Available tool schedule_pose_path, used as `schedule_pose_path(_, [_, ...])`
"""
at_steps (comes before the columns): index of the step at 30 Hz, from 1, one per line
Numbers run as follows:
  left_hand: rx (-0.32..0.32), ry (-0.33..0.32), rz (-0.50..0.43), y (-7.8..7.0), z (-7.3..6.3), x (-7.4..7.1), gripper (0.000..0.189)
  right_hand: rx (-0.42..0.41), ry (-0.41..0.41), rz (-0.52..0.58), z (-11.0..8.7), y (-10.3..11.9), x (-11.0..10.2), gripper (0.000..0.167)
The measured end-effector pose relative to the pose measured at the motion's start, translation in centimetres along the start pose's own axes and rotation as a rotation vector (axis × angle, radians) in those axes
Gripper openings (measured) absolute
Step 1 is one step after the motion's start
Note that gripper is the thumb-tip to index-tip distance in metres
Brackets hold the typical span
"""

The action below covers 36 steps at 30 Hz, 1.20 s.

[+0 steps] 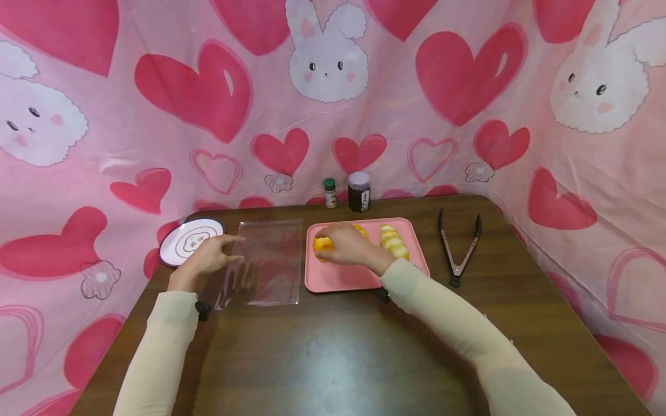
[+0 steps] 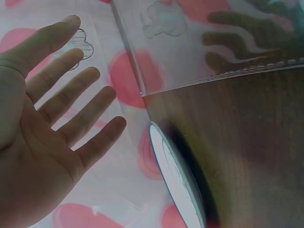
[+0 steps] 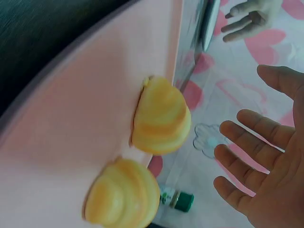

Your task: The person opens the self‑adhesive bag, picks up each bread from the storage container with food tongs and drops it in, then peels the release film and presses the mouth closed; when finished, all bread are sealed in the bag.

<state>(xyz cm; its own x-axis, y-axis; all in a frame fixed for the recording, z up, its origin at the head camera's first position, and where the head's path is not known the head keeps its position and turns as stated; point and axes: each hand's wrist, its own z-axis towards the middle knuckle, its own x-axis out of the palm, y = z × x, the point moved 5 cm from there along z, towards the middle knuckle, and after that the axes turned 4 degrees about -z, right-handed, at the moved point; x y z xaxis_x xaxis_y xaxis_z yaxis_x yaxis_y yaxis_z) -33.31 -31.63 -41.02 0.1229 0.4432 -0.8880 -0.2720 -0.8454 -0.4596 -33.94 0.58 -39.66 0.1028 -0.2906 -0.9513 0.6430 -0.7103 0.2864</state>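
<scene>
My right hand (image 1: 347,245) is above the pink tray (image 1: 340,281), its spread fingers around a golden bun (image 1: 323,244). In the right wrist view, the fingers look relaxed and apart from the bun (image 3: 161,118). A second bun (image 3: 124,194) lies beside it, partly hidden behind the hand in the head view. Pale striped bread (image 1: 393,241) occupies the tray's right side. My left hand (image 1: 208,257), fingers spread in the left wrist view, hovers by the left edge of a clear plastic sheet or bag (image 1: 270,260). It holds nothing.
Left of the clear plastic, a white plate (image 1: 182,240) with a dark rim sits near the table's edge. Tongs (image 1: 458,254) lie spread right of the tray. At the back stand a green-capped shaker (image 1: 330,194) and a dark jar (image 1: 359,193) with a pale lid.
</scene>
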Motion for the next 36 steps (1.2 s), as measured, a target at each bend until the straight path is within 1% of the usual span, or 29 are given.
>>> schedule_pose_path(6, [0.006, -0.006, 0.003, -0.1, -0.2, 0.5, 0.052, -0.014, 0.014, -0.029, 0.9, 1.4, 1.1, 0.048])
schedule_pose_path(10, [0.013, -0.003, 0.002, 0.2, -0.2, 0.8, 0.053, -0.024, 0.015, -0.047, 1.5, 2.3, 1.9, 0.049])
schedule_pose_path(13, [0.012, 0.007, 0.003, 0.4, -0.2, 1.0, 0.054, -0.034, 0.022, -0.086, 2.0, 2.8, 2.7, 0.049])
schedule_pose_path(18, [-0.019, 0.025, -0.012, 1.1, -0.2, 1.5, 0.054, -0.059, 0.033, -0.171, 2.8, 3.5, 3.9, 0.049])
schedule_pose_path(20, [-0.025, 0.031, -0.018, 1.3, -0.3, 1.6, 0.054, -0.062, 0.041, -0.188, 3.1, 3.7, 4.3, 0.049])
schedule_pose_path(26, [-0.003, 0.035, 0.005, 1.6, -0.6, 1.9, 0.054, -0.06, 0.079, -0.215, 3.8, 3.9, 5.3, 0.048])
schedule_pose_path(31, [0.009, 0.032, 0.023, 1.8, -0.7, 1.9, 0.053, -0.054, 0.102, -0.209, 4.3, 3.9, 5.9, 0.047])
schedule_pose_path(36, [-0.009, 0.073, 0.035, 2.1, -0.3, 2.3, 0.053, -0.065, 0.12, -0.216, 4.6, 4.0, 6.5, 0.044])
